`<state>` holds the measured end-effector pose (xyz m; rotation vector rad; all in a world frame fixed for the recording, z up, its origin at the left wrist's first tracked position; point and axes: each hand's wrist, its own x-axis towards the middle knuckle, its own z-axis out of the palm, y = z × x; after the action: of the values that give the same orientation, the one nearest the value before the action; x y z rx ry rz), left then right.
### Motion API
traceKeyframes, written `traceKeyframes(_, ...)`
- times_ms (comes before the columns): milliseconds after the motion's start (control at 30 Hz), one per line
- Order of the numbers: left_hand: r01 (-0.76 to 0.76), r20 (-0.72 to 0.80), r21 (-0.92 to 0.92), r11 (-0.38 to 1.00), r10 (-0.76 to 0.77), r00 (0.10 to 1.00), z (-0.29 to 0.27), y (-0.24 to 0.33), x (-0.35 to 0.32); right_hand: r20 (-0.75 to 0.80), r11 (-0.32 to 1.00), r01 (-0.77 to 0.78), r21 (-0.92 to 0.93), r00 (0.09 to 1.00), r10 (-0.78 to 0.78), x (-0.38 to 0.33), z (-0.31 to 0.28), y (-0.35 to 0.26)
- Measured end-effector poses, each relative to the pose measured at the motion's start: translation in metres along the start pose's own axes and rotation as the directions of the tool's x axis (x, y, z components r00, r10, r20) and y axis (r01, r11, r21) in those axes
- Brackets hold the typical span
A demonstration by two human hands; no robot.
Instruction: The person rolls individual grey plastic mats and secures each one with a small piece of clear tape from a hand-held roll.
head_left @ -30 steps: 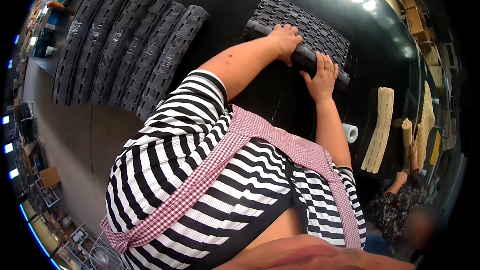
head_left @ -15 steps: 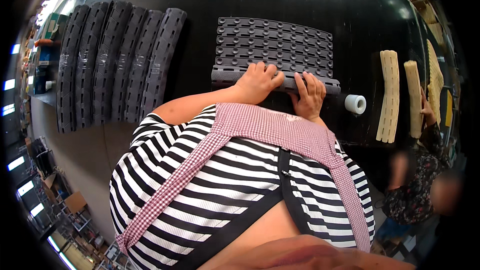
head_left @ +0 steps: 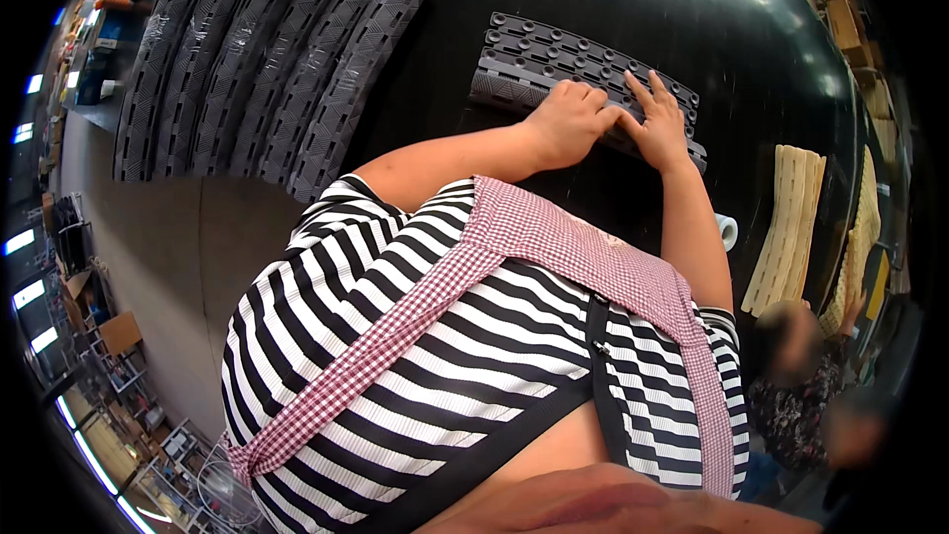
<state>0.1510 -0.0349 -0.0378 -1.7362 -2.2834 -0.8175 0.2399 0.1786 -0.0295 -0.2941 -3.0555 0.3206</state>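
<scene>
A dark grey rubber mat (head_left: 539,38) with rows of round cups lies on the black table in front of me. Its near side is curled into a roll, and a few rows of cups still lie flat beyond it. My left hand (head_left: 571,124) bends its fingers over the middle of the roll, thumb toward the other hand. Against the right part of the mat rests my right hand (head_left: 657,124), its fingers stretched and spread over the cups. The two thumbs meet or nearly meet. Both palms hide part of the roll.
Several rolled dark grey mats (head_left: 341,79) lie side by side at the left, some with clear wrap. A white tape roll (head_left: 728,231) stands by my right forearm. Beige rolled mats (head_left: 786,227) lie at the right, near another person (head_left: 799,420).
The mat is rolled further away from me, with fewer rows flat. My right hand's fingers now spread over the cups. The view has turned and shifted. The two beige rolls now lie together.
</scene>
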Motion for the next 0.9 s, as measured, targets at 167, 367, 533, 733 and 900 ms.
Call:
traceKeyframes(167, 0.029, 0.099, 0.191, 0.981, -0.049, 0.994, -0.002, 0.001, 0.006, -0.258, 0.981, 0.1, 0.169, 0.965, -0.054, 0.025, -0.001, 0.014)
traceKeyframes(367, 0.103, 0.354, 0.22, 0.97, -0.178, 0.918, -0.014, -0.015, 0.041, -0.581, 0.896, 0.004, 0.445, 0.762, 0.285, -0.025, -0.037, 0.043)
traceKeyframes(533, 0.117, 0.397, 0.188, 0.975, -0.184, 0.899, -0.018, -0.022, 0.049, -0.41, 0.742, -0.429, 0.515, 0.637, 0.653, -0.131, -0.064, 0.124)
traceKeyframes(733, 0.12, 0.448, 0.185, 0.975, -0.192, 0.873, -0.02, -0.026, 0.06, 0.343, 0.594, -0.705, 0.387, 0.708, 0.617, -0.182, -0.085, 0.145)
traceKeyframes(900, 0.076, 0.437, 0.164, 0.984, -0.141, 0.889, -0.03, -0.013, 0.053, 0.201, 0.626, -0.726, 0.285, 0.683, 0.702, -0.18, -0.065, 0.146)
